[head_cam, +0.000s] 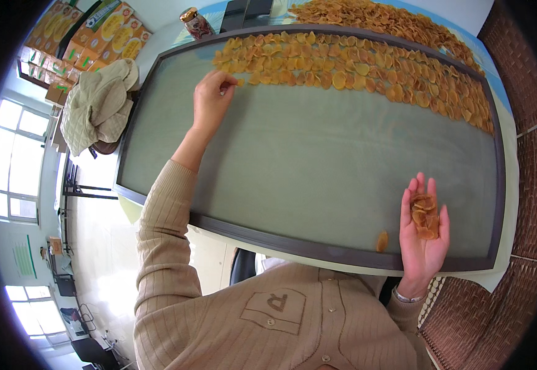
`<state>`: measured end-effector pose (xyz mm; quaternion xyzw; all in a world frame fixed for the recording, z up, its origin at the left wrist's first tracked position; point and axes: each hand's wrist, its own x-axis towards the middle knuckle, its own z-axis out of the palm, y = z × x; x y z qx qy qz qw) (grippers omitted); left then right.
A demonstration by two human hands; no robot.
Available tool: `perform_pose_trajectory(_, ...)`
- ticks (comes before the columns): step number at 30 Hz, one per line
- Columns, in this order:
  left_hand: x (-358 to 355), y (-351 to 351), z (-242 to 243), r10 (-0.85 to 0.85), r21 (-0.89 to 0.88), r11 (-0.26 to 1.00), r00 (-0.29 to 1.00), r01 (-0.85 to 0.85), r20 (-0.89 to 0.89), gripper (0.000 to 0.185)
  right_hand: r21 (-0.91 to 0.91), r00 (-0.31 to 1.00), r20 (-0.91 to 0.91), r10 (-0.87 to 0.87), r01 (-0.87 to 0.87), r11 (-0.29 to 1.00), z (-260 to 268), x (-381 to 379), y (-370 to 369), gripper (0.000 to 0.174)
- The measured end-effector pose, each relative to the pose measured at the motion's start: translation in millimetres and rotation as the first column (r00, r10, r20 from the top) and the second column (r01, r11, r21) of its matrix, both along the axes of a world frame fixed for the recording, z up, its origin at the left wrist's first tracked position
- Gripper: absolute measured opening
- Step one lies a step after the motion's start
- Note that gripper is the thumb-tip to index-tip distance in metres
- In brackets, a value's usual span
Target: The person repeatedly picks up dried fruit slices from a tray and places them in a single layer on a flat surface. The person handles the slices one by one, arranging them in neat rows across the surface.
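Note:
A large mesh screen [296,152] with a dark frame lies before me. Overlapping rows of thin amber dried slices [339,79] cover its far side, from the upper left to the right edge. At the left end of the nearest row, my left hand [213,95] pinches one small amber slice [240,82] between thumb and fingertips. My right hand [422,240] is palm up over the near right part of the screen, fingers stretched out, with several amber slices [424,215] resting in it. Left of that hand, a single loose slice [382,241] lies by the near frame edge.
Behind the screen is a big heap of amber slices [379,21] on a blue-patterned cover. A patterned jar with a gold lid [197,24] and a black box [246,15] stand at the back left. Beyond the left edge are a quilted beige garment [99,104] and stacked cartons [106,39]. Woven panels [534,185] stand right.

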<state>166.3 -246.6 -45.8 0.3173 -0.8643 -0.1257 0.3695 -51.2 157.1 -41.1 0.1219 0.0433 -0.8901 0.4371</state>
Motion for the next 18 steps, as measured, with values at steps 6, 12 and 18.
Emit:
perform_pose_trajectory(6, 0.5, -4.1, -16.8, 0.022, -0.002, 1.0, 0.999, -0.022, 0.037, 0.013, 0.013, 1.0, -0.009, -0.005, 0.005, 1.0, 0.7, 0.0, -0.6, 0.053)
perform_pose_trajectory(12, 5.4, -2.8, -14.4, -0.009, 0.068, 0.998, 1.0, 0.009, 0.004, 0.021, 0.031, 1.0, -0.026, -0.003, 0.004, 1.0, -0.5, 0.1, 0.3, 0.052)
perform_pose_trajectory(18, 6.0, -2.1, -15.3, 0.027, 0.075, 0.997, 0.999, -0.03, 0.039, 0.02, 0.035, 0.999, -0.043, 0.01, -0.009, 0.999, -3.7, -1.3, 1.7, 0.052)
